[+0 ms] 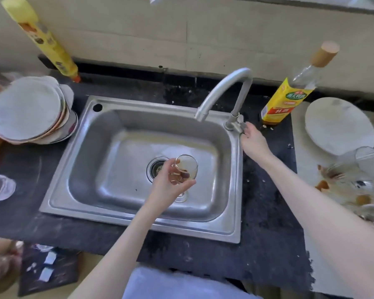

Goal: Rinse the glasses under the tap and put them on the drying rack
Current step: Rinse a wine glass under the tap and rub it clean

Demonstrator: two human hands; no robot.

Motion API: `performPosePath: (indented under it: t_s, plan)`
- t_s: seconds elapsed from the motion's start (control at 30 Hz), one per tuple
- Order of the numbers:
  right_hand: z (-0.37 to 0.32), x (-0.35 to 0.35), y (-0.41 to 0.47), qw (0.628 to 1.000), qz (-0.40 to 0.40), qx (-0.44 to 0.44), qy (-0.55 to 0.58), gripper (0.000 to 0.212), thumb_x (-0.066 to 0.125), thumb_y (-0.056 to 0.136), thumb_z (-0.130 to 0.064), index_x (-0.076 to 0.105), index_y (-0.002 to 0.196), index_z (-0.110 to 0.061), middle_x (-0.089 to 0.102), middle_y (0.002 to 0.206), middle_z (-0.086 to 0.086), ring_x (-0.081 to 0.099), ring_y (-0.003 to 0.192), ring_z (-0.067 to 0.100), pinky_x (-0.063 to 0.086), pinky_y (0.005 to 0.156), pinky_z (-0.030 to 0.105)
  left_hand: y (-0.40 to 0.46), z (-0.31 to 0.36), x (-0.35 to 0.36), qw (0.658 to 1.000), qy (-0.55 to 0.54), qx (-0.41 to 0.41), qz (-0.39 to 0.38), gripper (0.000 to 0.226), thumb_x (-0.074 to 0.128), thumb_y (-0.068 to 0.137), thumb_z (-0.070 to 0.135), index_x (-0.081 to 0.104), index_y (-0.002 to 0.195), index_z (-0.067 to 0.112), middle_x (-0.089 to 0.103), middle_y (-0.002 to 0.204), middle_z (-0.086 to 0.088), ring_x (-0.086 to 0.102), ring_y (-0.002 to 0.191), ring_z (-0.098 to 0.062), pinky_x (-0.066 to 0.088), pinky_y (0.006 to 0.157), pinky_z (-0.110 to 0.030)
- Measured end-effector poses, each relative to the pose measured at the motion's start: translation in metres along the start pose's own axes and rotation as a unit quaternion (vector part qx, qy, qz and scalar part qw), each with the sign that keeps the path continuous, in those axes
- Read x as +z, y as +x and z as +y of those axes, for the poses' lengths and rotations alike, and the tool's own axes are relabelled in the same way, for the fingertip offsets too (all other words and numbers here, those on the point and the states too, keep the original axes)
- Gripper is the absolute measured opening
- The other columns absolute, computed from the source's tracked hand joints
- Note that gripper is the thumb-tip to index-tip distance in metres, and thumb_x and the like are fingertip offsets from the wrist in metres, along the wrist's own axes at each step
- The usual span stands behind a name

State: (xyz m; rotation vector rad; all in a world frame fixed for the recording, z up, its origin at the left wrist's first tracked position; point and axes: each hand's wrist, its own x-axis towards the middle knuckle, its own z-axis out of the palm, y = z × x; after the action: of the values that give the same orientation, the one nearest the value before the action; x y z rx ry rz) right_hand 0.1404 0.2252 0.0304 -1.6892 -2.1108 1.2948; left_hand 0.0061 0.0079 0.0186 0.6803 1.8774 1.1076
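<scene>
Right now the left hand [168, 182] grips a stemmed glass [185, 171] by the bowl, fingers curled round it, held over the steel sink [78, 147] just right of the drain [157, 168] (brown residue inside the glass, foot pointing near). Right hand [252, 138] reaches to the tap [222, 93] base at the sink's far right corner, fingertips at the handle; can't tell whether they close on it. Stacked plates [28, 108] sit left on the dark worktop [268, 212], a yellow-labelled bottle [287, 100] far right, more dirty glasses [354, 186] on the right.
</scene>
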Motion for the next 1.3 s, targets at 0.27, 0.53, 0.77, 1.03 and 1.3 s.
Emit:
performPosePath:
  t_s: [0.27, 0.53, 0.77, 1.03, 1.3]
  plan:
    - [0.013, 0.028, -0.018, 0.966, 0.011, -0.134, -0.222, 0.049, 0.031, 0.091, -0.003, 0.038, 0.139, -0.003, 0.035, 0.147, 0.016, 0.031, 0.137, 0.031, 0.027, 0.107, 0.033, 0.023, -0.001, -0.005, 1.000, -0.014, -0.019, 0.006, 0.057, 0.079, 0.072, 0.021, 0.045, 0.117, 0.027, 0.066, 0.095, 0.008, 0.064, 0.084, -0.005, 0.049, 0.075, -0.017]
    - [0.020, 0.053, -0.017, 0.893, -0.010, -0.116, -0.435, 0.050, 0.034, 0.093, -0.011, 0.026, 0.142, -0.008, 0.000, 0.158, 0.010, -0.003, 0.146, 0.023, 0.001, 0.117, 0.044, 0.042, 0.000, -0.010, 0.999, 0.040, -0.024, -0.003, 0.061, 0.082, 0.068, 0.026, 0.045, 0.116, 0.029, 0.059, 0.099, 0.012, 0.061, 0.092, -0.011, 0.047, 0.087, -0.029]
    - [0.012, 0.053, -0.012, 0.888, -0.046, -0.116, -0.442, 0.041, 0.032, 0.097, -0.015, 0.028, 0.137, -0.007, 0.005, 0.157, 0.016, -0.010, 0.145, 0.026, -0.005, 0.116, 0.043, 0.056, 0.001, 0.002, 0.997, 0.053, -0.060, -0.018, 0.060, 0.081, 0.068, 0.029, 0.045, 0.116, 0.033, 0.061, 0.103, 0.004, 0.064, 0.089, -0.015, 0.049, 0.087, -0.034]
    - [0.016, 0.049, -0.023, 0.902, -0.067, -0.156, -0.398, 0.048, 0.028, 0.100, -0.024, 0.023, 0.146, -0.010, 0.003, 0.158, 0.012, -0.010, 0.145, 0.026, -0.007, 0.116, 0.038, 0.061, 0.002, 0.000, 0.967, -0.118, -0.205, -0.092, 0.058, 0.077, 0.073, 0.033, 0.053, 0.122, 0.011, 0.065, 0.103, -0.010, 0.068, 0.077, -0.021, 0.058, 0.075, -0.039]
    - [-0.018, 0.078, -0.048, 0.944, -0.243, 0.178, 0.138, 0.022, 0.042, 0.099, -0.021, 0.059, 0.102, -0.008, 0.060, 0.083, 0.006, 0.060, 0.063, 0.017, 0.052, 0.060, 0.026, 0.070, -0.009, 0.003, 0.862, -0.284, -0.407, -0.101, 0.036, 0.061, 0.084, 0.040, 0.058, 0.098, 0.007, 0.063, 0.080, -0.015, 0.063, 0.075, -0.026, 0.058, 0.058, -0.031]
